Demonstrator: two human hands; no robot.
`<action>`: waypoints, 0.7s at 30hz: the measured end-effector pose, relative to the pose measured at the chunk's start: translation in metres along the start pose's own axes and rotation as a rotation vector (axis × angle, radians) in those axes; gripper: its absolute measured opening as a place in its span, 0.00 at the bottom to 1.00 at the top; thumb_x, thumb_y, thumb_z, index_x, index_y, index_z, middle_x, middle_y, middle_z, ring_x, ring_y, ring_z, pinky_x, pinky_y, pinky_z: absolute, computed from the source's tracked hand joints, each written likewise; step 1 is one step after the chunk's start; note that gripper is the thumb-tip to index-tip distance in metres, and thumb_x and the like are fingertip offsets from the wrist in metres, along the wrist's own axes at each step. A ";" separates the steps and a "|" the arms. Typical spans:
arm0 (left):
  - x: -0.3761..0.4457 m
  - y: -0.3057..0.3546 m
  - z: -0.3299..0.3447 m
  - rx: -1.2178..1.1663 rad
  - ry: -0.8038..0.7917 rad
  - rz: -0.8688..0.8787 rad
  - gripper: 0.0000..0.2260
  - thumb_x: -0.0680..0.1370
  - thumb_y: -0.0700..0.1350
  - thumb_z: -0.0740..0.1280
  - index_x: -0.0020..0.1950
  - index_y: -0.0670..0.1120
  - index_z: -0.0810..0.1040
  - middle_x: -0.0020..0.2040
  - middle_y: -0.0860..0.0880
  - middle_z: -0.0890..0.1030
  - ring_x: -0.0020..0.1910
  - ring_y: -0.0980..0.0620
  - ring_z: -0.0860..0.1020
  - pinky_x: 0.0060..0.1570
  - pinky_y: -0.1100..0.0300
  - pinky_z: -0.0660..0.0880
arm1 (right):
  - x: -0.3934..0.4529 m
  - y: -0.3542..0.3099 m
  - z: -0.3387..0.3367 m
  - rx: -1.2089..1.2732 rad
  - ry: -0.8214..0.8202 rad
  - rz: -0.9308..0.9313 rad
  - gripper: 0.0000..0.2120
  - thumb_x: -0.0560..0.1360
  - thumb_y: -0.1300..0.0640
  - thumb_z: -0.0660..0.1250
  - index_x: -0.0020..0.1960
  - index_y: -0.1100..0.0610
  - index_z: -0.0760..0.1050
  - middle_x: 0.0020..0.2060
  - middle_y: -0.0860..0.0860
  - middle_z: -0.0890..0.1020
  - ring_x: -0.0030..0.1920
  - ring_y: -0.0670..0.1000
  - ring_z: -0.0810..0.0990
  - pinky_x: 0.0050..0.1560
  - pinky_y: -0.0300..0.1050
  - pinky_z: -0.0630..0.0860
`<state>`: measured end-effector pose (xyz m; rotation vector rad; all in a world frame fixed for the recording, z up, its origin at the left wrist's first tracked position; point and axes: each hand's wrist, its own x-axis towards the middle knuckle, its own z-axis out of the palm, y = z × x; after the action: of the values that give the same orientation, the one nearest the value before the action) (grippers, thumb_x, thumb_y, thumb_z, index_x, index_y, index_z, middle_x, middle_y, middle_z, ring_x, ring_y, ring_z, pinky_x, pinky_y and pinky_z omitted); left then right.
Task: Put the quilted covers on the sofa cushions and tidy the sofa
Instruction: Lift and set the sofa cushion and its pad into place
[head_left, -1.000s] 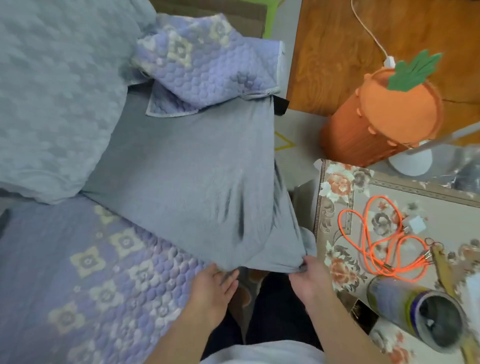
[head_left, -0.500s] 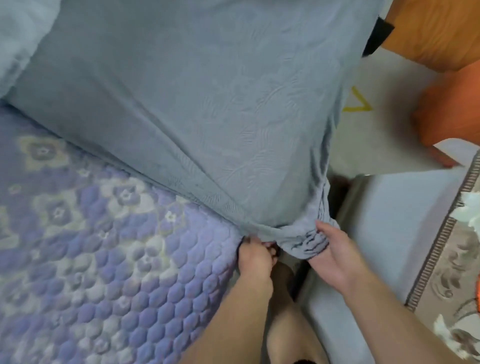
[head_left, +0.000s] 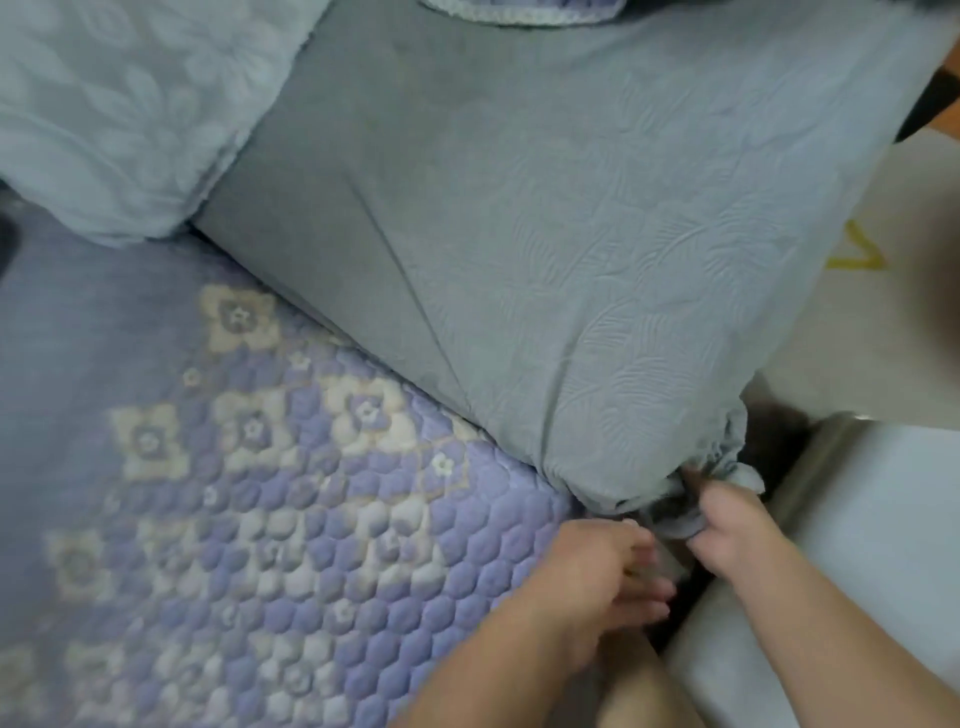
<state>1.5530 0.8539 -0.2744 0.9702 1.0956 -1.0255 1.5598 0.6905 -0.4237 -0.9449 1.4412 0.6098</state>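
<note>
Closer in than a moment ago: the orange carrot-shaped thing and the patterned rug have dropped out of view, and the grey embossed fabric cover (head_left: 597, 249) fills most of the picture, stretched over a big sofa cushion with long creases running toward its near corner. The right hand (head_left: 737, 525) has that gathered corner bunched up, fingers (head_left: 698, 545) curled and pinching the ruffled grey hem just below the cushion. The left hand (head_left: 597, 566), which half a second back was balled tight against the hem, is now off the cloth, its fingers (head_left: 644, 597) loosely spread and blurred, holding nothing, just beside the right hand. Under and left of it lies the lilac quilted cover with cream flower patches (head_left: 249, 493), flat on the neighbouring seat and touching the grey cushion's edge. Top left, a pale grey leaf-textured pillow (head_left: 114, 104) overlaps the grey cushion. At the top edge, a strip of another lilac quilted piece (head_left: 519, 13) peeks in. Right of the hands, a pale smooth surface (head_left: 857, 519) crowds the corner; a bare knee (head_left: 654, 696) sits below.
</note>
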 end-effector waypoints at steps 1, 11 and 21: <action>-0.030 0.021 -0.024 0.056 0.047 0.120 0.07 0.82 0.39 0.62 0.50 0.41 0.79 0.42 0.44 0.81 0.38 0.47 0.81 0.39 0.57 0.80 | -0.021 -0.006 0.018 -0.046 0.031 -0.013 0.12 0.79 0.58 0.66 0.62 0.57 0.77 0.55 0.57 0.83 0.52 0.60 0.82 0.45 0.58 0.82; -0.044 0.264 -0.211 -0.468 0.424 0.581 0.12 0.83 0.40 0.53 0.57 0.41 0.75 0.55 0.41 0.79 0.51 0.46 0.80 0.48 0.57 0.77 | -0.200 -0.037 0.166 -0.701 0.147 -1.254 0.07 0.75 0.66 0.64 0.49 0.55 0.74 0.46 0.52 0.75 0.43 0.47 0.71 0.44 0.37 0.63; 0.019 0.323 -0.253 -0.599 0.335 0.601 0.31 0.77 0.70 0.54 0.71 0.52 0.75 0.67 0.45 0.80 0.64 0.42 0.78 0.65 0.44 0.73 | -0.173 -0.057 0.257 -1.075 -0.007 -0.985 0.11 0.72 0.59 0.70 0.53 0.49 0.76 0.53 0.53 0.75 0.53 0.52 0.76 0.61 0.46 0.72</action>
<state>1.8117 1.1716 -0.3063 0.8996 1.1786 -0.0289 1.7336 0.9064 -0.2741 -2.2663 0.3829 0.5893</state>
